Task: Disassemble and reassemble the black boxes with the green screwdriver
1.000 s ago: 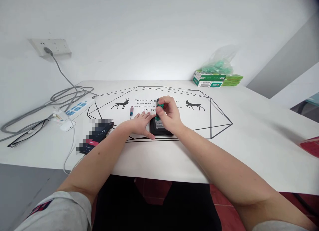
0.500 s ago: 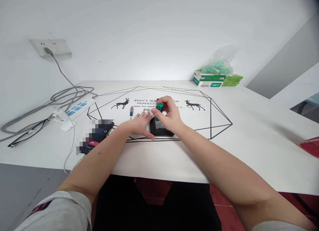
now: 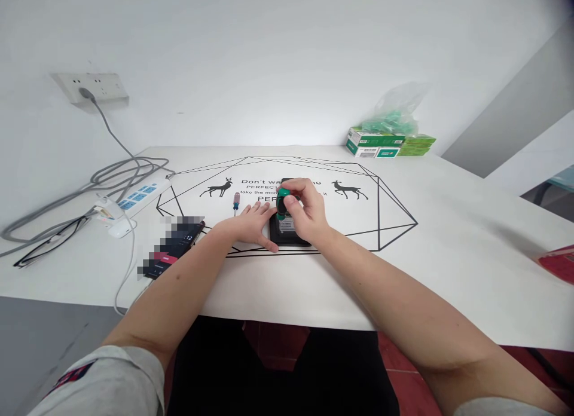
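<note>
A black rectangular device (image 3: pixel 289 239) with a white label lies flat on the table. My left hand (image 3: pixel 253 223) rests palm down at its left edge, fingers spread and thumb reaching toward its near corner. Over the device, my right hand (image 3: pixel 309 210) grips the green-and-black handle of a screwdriver (image 3: pixel 282 202) between thumb and fingers. The tool stands roughly upright, and its tip is hidden. Beyond my left fingers lies a second screwdriver (image 3: pixel 236 202) with a reddish and blue handle.
Left of my forearm are a phone (image 3: pixel 179 245), a white power strip (image 3: pixel 141 199) with coiled grey cable, and eyeglasses (image 3: pixel 49 242). Green-and-white boxes (image 3: pixel 376 142) under a plastic bag (image 3: pixel 394 114) stand at the back right. A red object (image 3: pixel 558 263) sits at the right edge.
My right hand has turned the screwdriver handle, so more of its black side shows, and the fingers have shifted slightly. My left hand stays in place.
</note>
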`<state>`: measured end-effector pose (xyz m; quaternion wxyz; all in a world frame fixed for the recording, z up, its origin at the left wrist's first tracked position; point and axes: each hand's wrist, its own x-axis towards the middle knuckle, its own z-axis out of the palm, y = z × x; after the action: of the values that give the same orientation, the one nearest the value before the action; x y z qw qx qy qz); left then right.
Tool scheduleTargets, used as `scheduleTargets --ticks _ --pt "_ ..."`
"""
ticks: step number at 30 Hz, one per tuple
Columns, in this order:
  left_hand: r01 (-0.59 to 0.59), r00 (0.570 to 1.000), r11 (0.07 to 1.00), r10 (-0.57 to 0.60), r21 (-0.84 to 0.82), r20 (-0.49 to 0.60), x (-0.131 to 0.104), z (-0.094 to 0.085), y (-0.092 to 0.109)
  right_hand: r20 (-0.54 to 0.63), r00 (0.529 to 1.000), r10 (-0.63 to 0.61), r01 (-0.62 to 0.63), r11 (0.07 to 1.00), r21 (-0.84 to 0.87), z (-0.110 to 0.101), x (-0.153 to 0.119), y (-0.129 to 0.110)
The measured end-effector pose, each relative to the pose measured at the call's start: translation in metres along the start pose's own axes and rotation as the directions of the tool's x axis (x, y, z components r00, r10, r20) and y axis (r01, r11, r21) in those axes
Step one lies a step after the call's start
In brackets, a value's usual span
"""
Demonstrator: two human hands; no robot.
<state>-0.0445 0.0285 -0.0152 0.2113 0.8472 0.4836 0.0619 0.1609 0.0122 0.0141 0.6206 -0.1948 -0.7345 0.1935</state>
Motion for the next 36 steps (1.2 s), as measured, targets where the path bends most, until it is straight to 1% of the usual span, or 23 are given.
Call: scheduleTargets --ticks 1,3,5,8,12,14,16,17,19,20,21,22,23,24,25,26,28,30,32,34,35,36 --pt "0.003 1.0 1.0 -0.004 0.018 0.027 0.0 -0.001 0.0 -0.011 1.0 -0.025 0.025 1.0 0.006 0.0 0.0 0.0" --pt "0.003 0.996 0.998 -0.008 0.055 0.092 0.0 -0.002 0.002 -0.042 0.999 -0.025 0.025 1.0 -0.003 -0.001 0.001 0.0" --pt "0.006 0.995 0.998 -0.011 0.059 0.098 0.0 -0.003 0.002 -0.073 0.997 0.014 -0.016 1.0 -0.023 0.0 0.002 -0.001" --pt "0.0 0.995 0.999 -0.005 0.053 0.096 0.001 -0.003 0.003 -0.087 0.993 0.082 -0.082 0.997 0.002 0.003 0.002 -0.002" --pt "0.005 0.993 0.997 -0.015 0.079 0.121 0.0 -0.006 0.003 -0.091 0.991 0.1 -0.1 0.995 0.004 0.007 0.001 -0.005" --pt "0.019 0.99 0.996 -0.031 0.089 0.137 -0.001 -0.008 0.006 -0.117 0.986 0.12 -0.121 0.993 -0.005 0.004 0.005 -0.004" --pt "0.005 0.992 0.998 -0.014 0.069 0.129 -0.003 -0.009 0.012 -0.177 0.968 0.176 -0.181 0.983 -0.012 -0.004 0.014 0.0" --pt "-0.016 0.993 0.999 0.01 0.05 0.114 -0.003 -0.008 0.017 -0.223 0.952 0.209 -0.223 0.974 -0.039 -0.01 0.019 0.003" --pt "-0.097 0.994 0.995 0.098 -0.008 0.051 -0.003 -0.003 0.028 -0.272 0.915 0.297 -0.354 0.915 -0.192 -0.025 0.03 0.012" --pt "-0.122 0.992 0.992 0.122 -0.017 0.024 -0.002 0.0 0.033 -0.274 0.895 0.351 -0.427 0.853 -0.301 -0.033 0.034 0.018" --pt "-0.134 0.991 0.991 0.134 -0.004 0.016 0.0 0.004 0.038 -0.254 0.869 0.426 -0.495 0.764 -0.413 -0.042 0.038 0.025" --pt "-0.143 0.989 0.989 0.143 0.023 0.023 0.001 0.008 0.043 -0.206 0.826 0.524 -0.546 0.655 -0.523 -0.049 0.04 0.032" --pt "-0.152 0.988 0.987 0.151 0.053 0.026 0.003 0.011 0.046 -0.141 0.765 0.628 -0.556 0.534 -0.637 -0.056 0.04 0.039" --pt "-0.156 0.988 0.986 0.155 0.066 0.019 0.004 0.014 0.048 -0.072 0.687 0.723 -0.511 0.411 -0.755 -0.061 0.039 0.047" --pt "-0.159 0.987 0.985 0.159 0.073 0.011 0.005 0.015 0.049 -0.011 0.595 0.803 -0.423 0.302 -0.854 -0.065 0.036 0.054" --pt "-0.162 0.987 0.985 0.163 0.066 -0.003 0.006 0.015 0.049 0.003 0.55 0.835 -0.391 0.261 -0.883 -0.068 0.033 0.06" --pt "-0.169 0.985 0.985 0.169 0.023 -0.034 0.004 0.014 0.049 0.01 0.514 0.857 -0.355 0.223 -0.908 -0.07 0.026 0.071" --pt "-0.171 0.983 0.984 0.168 -0.041 -0.074 0.002 0.011 0.049 0.016 0.506 0.862 -0.331 0.211 -0.92 -0.07 0.02 0.077" --pt "-0.162 0.978 0.978 0.142 -0.135 -0.15 0.0 0.008 0.048 0.026 0.502 0.864 -0.31 0.208 -0.928 -0.069 0.018 0.081" --pt "-0.151 0.96 0.947 0.071 -0.283 -0.272 0.001 0.007 0.048 0.032 0.499 0.866 -0.299 0.206 -0.932 -0.068 0.017 0.08" --pt "-0.147 0.942 0.911 0.01 -0.385 -0.335 0.002 0.007 0.047 0.032 0.5 0.865 -0.297 0.206 -0.933 -0.067 0.018 0.079" --pt "-0.144 0.92 0.854 -0.07 -0.5 -0.385 0.005 0.007 0.046 0.029 0.504 0.863 -0.297 0.204 -0.933 -0.066 0.019 0.076"
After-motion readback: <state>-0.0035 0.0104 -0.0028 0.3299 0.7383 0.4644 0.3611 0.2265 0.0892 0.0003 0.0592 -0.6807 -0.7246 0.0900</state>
